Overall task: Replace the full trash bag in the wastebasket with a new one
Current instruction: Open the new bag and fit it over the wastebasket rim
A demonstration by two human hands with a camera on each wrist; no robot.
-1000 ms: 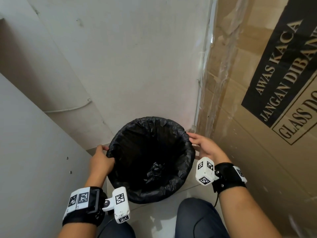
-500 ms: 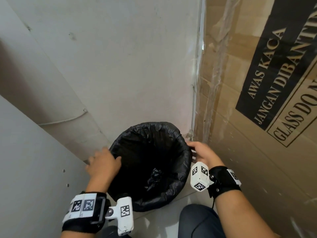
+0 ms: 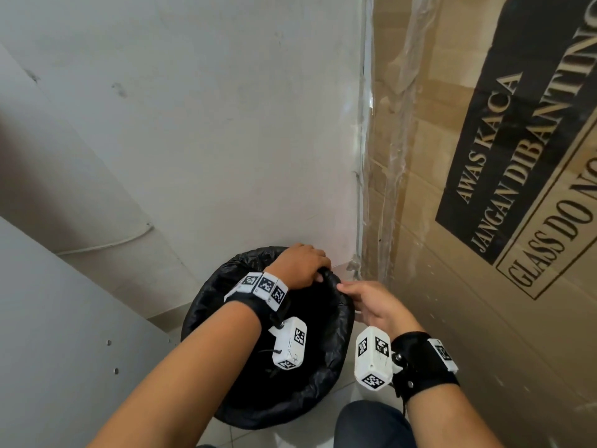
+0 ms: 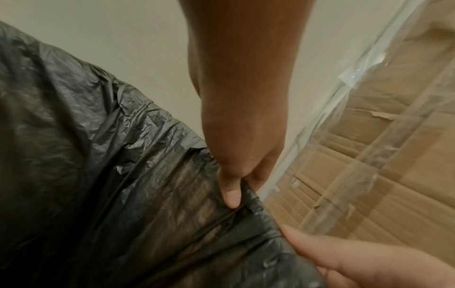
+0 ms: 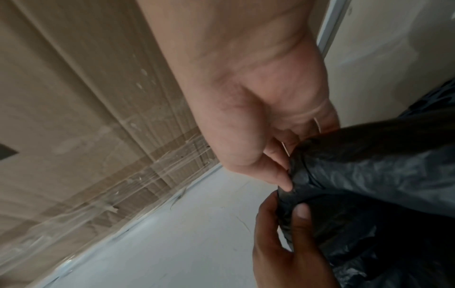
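Note:
A black trash bag (image 3: 258,402) lines a round wastebasket on the floor, folded over the rim so the basket itself is hidden. My left hand (image 3: 305,265) reaches across the opening and grips the bag's folded edge at the far right of the rim. In the left wrist view its thumb and fingers (image 4: 231,194) pinch a fold of the bag (image 4: 110,175). My right hand (image 3: 365,302) is just beside it on the right rim. The right wrist view shows the right hand (image 5: 288,161) pinching the bag's edge (image 5: 369,171), with the left hand's thumb (image 5: 301,211) on the plastic below.
A tall cardboard box (image 3: 484,221) wrapped in clear film stands close on the right. A white wall (image 3: 226,124) is behind the basket, with a thin cable (image 3: 106,244) along it. A grey panel (image 3: 64,318) closes the left side. My knee (image 3: 371,425) is by the tiled floor (image 3: 290,438).
My left hand left the basket's left rim, crossed over the opening and took hold of the bag's edge at the far right, next to the right hand. The right hand stayed on the right rim.

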